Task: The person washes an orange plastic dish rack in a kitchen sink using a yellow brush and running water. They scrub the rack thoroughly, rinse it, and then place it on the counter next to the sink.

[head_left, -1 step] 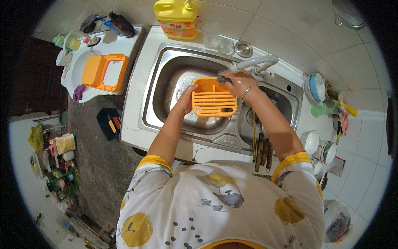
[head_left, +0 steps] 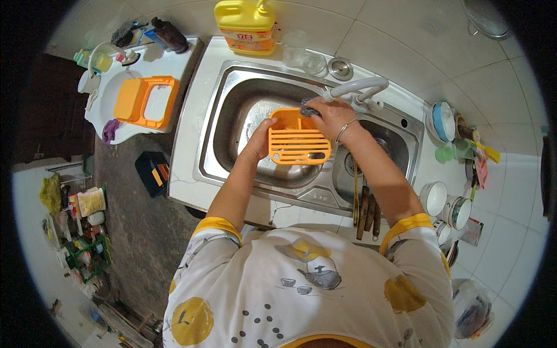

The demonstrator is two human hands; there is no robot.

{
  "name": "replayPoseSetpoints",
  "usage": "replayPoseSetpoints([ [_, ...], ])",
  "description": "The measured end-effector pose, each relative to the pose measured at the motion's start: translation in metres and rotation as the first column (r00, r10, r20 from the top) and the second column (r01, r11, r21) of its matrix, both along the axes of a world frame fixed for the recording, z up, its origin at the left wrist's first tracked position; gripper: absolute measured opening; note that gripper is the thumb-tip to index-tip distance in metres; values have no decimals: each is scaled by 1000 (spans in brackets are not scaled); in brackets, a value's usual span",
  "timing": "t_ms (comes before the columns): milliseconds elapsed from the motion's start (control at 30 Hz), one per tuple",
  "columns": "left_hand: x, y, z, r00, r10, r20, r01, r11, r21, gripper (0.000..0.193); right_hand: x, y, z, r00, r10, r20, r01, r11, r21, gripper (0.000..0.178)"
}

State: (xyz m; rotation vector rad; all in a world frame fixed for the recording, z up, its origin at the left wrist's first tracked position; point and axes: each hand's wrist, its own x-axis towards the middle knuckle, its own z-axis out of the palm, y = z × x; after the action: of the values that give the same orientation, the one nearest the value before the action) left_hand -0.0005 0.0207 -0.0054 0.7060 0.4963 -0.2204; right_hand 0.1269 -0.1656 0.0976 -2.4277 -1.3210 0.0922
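Over the large basin of the steel sink point(head_left: 229, 104), my left hand point(head_left: 259, 141) grips an orange plastic rack point(head_left: 300, 145) by its left edge. The rack has a row of slots across its near side and a divided compartment at its far side. A dark grey scouring pad point(head_left: 308, 108) is pinched in my right hand point(head_left: 335, 117), at the far right rim of the rack. Its fingertips are partly hidden by the pad and the hand itself. The grey faucet point(head_left: 360, 87) stands just beyond my right hand.
Several long-handled utensils point(head_left: 364, 211) lean over the small basin's front edge. Bowls point(head_left: 434, 198) stand at the right. A yellow jug point(head_left: 246, 26) and glass jars point(head_left: 295, 49) line the back. On the left washbasin point(head_left: 110, 93) lies another orange plastic piece point(head_left: 132, 101).
My right hand has shifted slightly left with the scouring pad, along the rack's far rim. The rack and my left hand look nearly unmoved.
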Motion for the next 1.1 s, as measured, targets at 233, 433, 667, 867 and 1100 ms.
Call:
replayPoseSetpoints([
  [233,5,-5,-5,952,176,250,-218,964,154,43,-19,-3,10,999,-44,-2,43,984,-173,33],
  [433,17,-16,1,896,69,438,-355,704,615,42,-24,0,-10,948,-182,-262,77,928,-364,29],
  [667,12,-26,6,891,-3,454,-327,690,646,43,-32,4,0,926,2,-377,-122,948,-294,43],
  [867,13,-16,5,917,180,356,-309,885,350,48,-25,-7,17,995,-34,-91,-1,935,-355,39],
  [1100,27,-33,-9,956,175,234,-225,953,205,45,-23,8,17,924,-175,-340,108,972,-209,36],
])
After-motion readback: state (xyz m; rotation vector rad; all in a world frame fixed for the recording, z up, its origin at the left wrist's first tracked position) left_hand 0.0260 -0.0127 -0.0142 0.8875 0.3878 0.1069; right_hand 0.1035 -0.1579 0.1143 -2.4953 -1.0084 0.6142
